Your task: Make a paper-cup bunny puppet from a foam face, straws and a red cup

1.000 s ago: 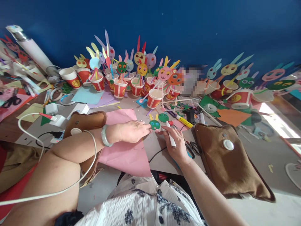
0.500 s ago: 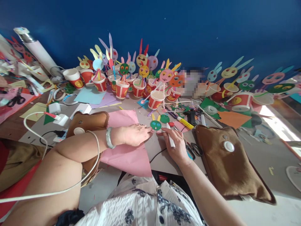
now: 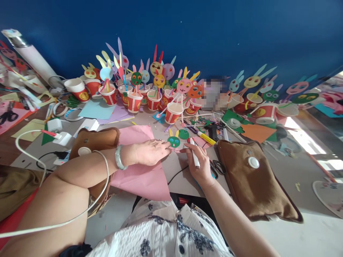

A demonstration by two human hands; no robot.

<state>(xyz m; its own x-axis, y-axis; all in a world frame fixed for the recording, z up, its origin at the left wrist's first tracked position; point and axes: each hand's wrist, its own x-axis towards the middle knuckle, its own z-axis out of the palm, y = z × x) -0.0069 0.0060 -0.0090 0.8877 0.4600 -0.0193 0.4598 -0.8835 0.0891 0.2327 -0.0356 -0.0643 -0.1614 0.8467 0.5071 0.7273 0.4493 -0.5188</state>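
My left hand [image 3: 153,151] lies palm down, fingers stretched out, over the edge of a pink paper sheet [image 3: 142,182]. Its fingertips reach the side of a green rabbit face [image 3: 174,142] with yellow ears and blue eyes. My right hand [image 3: 199,162] is wrapped round a white marker [image 3: 195,157], whose upper end points toward the red cap area. One finger of that hand extends toward the small pink pieces below the face. Just behind lies a plain green disc [image 3: 183,134].
Paper cups [image 3: 173,113] with rabbit faces line the blue wall. A yellow marker [image 3: 206,137], black-handled scissors [image 3: 219,167] and a brown cushion-like bag [image 3: 257,182] lie right. Another brown bag [image 3: 99,137] and a white cable [image 3: 105,185] are left.
The whole view has shifted, so the table's things appear farther left. My right hand's fingertips have drawn slightly away from the green face, with the marker still held.
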